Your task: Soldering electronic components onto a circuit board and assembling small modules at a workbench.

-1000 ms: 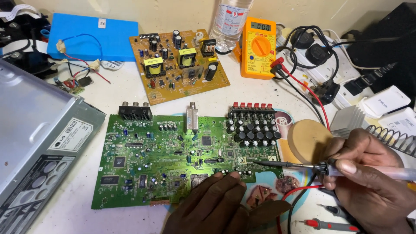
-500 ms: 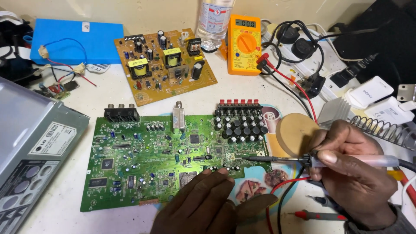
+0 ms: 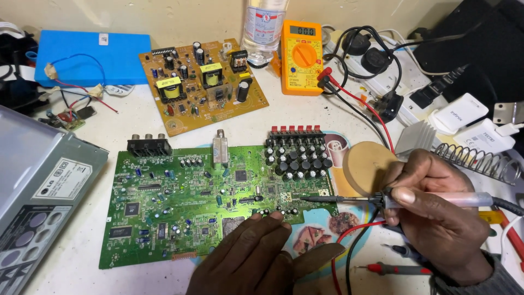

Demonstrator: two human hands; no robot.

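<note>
At the left edge a grey metal casing (image 3: 38,186) runs out of view, a white label and a dark button panel on its near face; a strip of bare white worktop (image 3: 82,262) shows between it and the green circuit board (image 3: 213,202). Behind lies a flat blue box (image 3: 93,57) with a small white sticker, then a tan circuit board (image 3: 202,82), set well apart from the green one. A clear plastic bottle (image 3: 265,24) with a printed band stands at the back wall; whether it holds anything I cannot tell. An orange multimeter (image 3: 300,57) lies just beside it. The left hand (image 3: 256,262) lies flat, fingertips pressing the green board's near edge, its grip holding nothing. The right hand (image 3: 436,218) has its grip closed round a soldering iron (image 3: 393,200), whose tip touches the board's right end. Cables, white adapters (image 3: 469,123) and a coiled wire stand (image 3: 480,161) crowd the right side.
</note>
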